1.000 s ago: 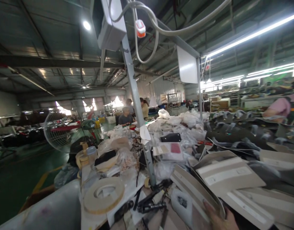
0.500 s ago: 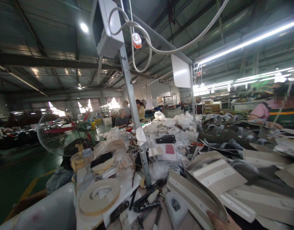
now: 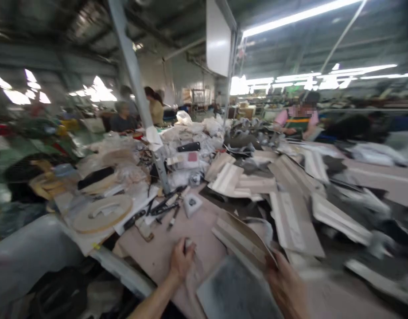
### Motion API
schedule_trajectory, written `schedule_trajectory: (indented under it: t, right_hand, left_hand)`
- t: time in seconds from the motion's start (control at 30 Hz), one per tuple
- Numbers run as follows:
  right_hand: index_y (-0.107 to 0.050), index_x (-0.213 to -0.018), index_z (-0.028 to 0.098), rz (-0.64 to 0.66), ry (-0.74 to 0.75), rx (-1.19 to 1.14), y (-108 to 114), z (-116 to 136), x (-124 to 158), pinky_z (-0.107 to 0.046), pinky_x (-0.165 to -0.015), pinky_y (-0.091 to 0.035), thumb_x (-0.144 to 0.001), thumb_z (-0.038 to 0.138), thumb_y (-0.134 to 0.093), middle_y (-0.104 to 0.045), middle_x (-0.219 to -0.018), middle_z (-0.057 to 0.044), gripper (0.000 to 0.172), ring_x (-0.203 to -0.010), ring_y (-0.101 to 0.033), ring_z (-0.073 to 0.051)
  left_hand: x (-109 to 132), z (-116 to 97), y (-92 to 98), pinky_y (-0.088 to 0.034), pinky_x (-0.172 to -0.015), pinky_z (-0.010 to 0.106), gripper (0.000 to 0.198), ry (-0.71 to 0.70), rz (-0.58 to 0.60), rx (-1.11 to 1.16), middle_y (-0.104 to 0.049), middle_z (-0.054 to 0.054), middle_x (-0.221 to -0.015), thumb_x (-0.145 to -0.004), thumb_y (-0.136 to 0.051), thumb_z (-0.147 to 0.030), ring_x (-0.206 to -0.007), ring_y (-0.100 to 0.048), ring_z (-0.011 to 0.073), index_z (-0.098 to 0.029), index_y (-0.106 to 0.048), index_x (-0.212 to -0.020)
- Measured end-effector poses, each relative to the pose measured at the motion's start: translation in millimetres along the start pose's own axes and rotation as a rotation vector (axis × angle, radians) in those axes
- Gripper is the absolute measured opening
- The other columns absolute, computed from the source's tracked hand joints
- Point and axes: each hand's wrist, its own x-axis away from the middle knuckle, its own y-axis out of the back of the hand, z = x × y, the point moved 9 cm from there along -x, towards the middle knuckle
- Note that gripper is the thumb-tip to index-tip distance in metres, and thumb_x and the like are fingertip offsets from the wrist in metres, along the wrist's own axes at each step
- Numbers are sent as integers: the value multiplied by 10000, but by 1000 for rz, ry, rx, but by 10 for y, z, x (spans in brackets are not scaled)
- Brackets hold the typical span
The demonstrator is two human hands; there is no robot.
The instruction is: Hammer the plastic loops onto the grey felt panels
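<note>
My right hand (image 3: 285,281) grips the near end of a curved panel (image 3: 238,237), beige with a pale strip on its inner face and a darker edge. The panel is tilted above the table. My left hand (image 3: 182,260) is closed over the bare tabletop, left of the panel; a small pale bit shows at its fingertips, too blurred to name. Below the panel, near the table's front, lies a flat dark grey slab (image 3: 237,288). Beyond my left hand is a small white block with a dark middle (image 3: 192,204), with several dark hand tools (image 3: 165,206) beside it.
Similar panels (image 3: 290,221) are heaped on the right. A tape roll (image 3: 102,212) lies at the left, near a slanting metal post (image 3: 134,79). Plastic bags (image 3: 204,128) pile up behind. A co-worker (image 3: 298,117) sits across at the right; other people are farther back.
The view has swung right and down. My left hand has come into view, closed. My right hand still grips a panel, now nearer and apart from the heap.
</note>
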Motion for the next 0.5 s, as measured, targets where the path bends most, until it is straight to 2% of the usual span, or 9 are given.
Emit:
schedule_trajectory:
  t: [0.1, 0.2, 0.3, 0.4, 0.43, 0.5]
  right_hand:
    - [-601, -1284, 136, -64, 29, -86, 236, 25, 404, -409, -901, -495, -917, 358, -325, -692, -1148, -139, 510, -1056, -645, -304]
    - [-551, -1351, 122, -233, 16, -117, 580, 61, 621, -431, -952, -487, -924, 329, -361, -655, -1248, -155, 511, -1127, -621, -293]
    - [-544, -1369, 134, -432, 54, -114, 1030, 121, 802, -455, -1000, -475, -923, 261, -406, -636, -1282, -155, 484, -1170, -604, -278]
    - [-504, -1421, 177, -647, 190, -116, 1478, 270, 1040, -494, -1038, -452, -881, 124, -460, -608, -1322, -131, 544, -1216, -577, -278]
    - [-487, -1438, 200, -694, 248, -101, 1572, 345, 1131, -508, -1041, -447, -856, 79, -469, -588, -1350, -125, 595, -1230, -567, -283]
    - [-440, -1474, 244, -685, 365, -55, 1593, 520, 1298, -524, -1033, -448, -814, 14, -461, -521, -1428, -120, 699, -1264, -537, -295]
  left_hand:
    - [-57, 77, -118, -448, -581, 286, 364, -55, 48, -58, -653, 25, -604, -816, -581, -486, -604, -619, 225, -164, -666, -964]
    - [-95, 127, -114, -454, -594, 281, 370, -70, 62, -76, -662, 24, -594, -813, -584, -485, -591, -633, 222, -158, -654, -970]
    - [-80, 155, -76, -466, -610, 284, 383, -72, 56, -77, -671, 25, -598, -820, -581, -490, -605, -651, 226, -156, -645, -998]
    - [-57, 180, -79, -485, -634, 295, 405, -68, 62, -70, -678, 24, -607, -823, -575, -503, -622, -668, 232, -158, -636, -1028]
    - [-51, 181, -81, -491, -640, 300, 412, -68, 62, -74, -679, 23, -609, -821, -574, -507, -624, -672, 234, -159, -634, -1032]
    - [-39, 162, -79, -500, -648, 312, 419, -72, 57, -88, -682, 24, -617, -817, -566, -518, -627, -677, 237, -160, -632, -1026]
